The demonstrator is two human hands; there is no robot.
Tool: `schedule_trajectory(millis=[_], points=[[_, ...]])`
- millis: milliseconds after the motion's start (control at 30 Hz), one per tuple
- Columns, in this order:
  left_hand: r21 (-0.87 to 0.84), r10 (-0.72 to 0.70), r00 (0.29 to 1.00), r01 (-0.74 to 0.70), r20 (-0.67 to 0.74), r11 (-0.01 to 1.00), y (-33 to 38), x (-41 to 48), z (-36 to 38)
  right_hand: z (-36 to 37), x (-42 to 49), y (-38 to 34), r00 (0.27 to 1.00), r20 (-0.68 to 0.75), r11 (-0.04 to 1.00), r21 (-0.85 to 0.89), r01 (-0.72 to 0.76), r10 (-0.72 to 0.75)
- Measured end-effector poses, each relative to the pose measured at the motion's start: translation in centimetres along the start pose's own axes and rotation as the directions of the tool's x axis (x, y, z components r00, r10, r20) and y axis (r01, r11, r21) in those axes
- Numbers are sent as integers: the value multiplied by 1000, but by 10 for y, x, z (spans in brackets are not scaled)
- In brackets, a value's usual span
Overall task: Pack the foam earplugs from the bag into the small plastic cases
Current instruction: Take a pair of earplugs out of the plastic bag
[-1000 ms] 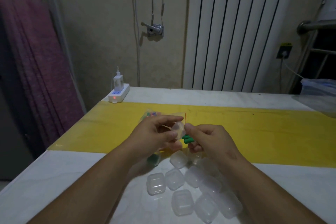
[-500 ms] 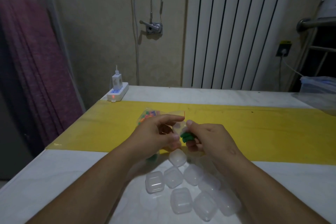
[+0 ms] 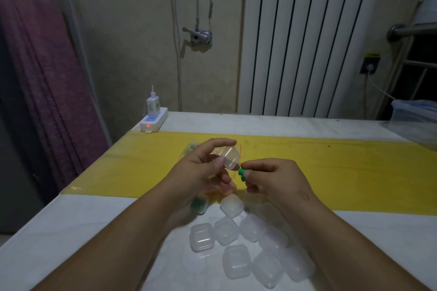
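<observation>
My left hand [image 3: 201,172] holds a small clear plastic case [image 3: 230,157] between thumb and fingers, above the yellow strip of the table. My right hand [image 3: 272,179] pinches green foam earplugs [image 3: 241,173] just to the right of and below the case, close to it but apart. The bag of coloured earplugs [image 3: 190,149] lies behind my left hand, mostly hidden. A case holding green earplugs [image 3: 199,205] lies under my left wrist. Several shut clear cases [image 3: 236,238] lie in a cluster on the white tabletop between my forearms.
A white power strip with a charger [image 3: 153,120] sits at the table's far left corner. The yellow strip [image 3: 343,172] runs across the table. A clear plastic bag [image 3: 413,123] lies at the far right. A wall and radiator stand behind the table.
My right hand has drawn the green earplugs out to the right, away from the case. My left hand has tilted the case so more of it shows.
</observation>
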State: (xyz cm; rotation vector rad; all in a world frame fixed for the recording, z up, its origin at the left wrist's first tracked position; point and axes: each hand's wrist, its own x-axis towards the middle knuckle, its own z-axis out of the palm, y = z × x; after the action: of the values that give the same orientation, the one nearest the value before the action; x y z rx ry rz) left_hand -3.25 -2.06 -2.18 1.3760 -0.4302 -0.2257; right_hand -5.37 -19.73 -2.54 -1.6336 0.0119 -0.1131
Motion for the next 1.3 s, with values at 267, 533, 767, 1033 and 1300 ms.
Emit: schedule_trajectory(millis=[267, 533, 767, 1033, 1300], points=[[-2, -12, 1000, 12, -28, 1000, 0, 1, -2, -2, 3, 1, 996, -16, 996, -31, 88, -88], [29, 37, 993, -34, -108, 999, -4, 4, -6, -2, 1, 1, 987, 41, 982, -98, 161, -158], [30, 64, 995, -62, -82, 998, -2, 3, -3, -2, 3, 2, 985, 14, 976, -134, 173, -172], [279, 185, 977, -148, -109, 949, -4, 6, 2, 1, 1, 2, 987, 0, 975, -155, 158, -160], [261, 139, 982, -102, -129, 960, -5, 6, 3, 5, -3, 0, 939, -45, 859, -421, 292, -341]])
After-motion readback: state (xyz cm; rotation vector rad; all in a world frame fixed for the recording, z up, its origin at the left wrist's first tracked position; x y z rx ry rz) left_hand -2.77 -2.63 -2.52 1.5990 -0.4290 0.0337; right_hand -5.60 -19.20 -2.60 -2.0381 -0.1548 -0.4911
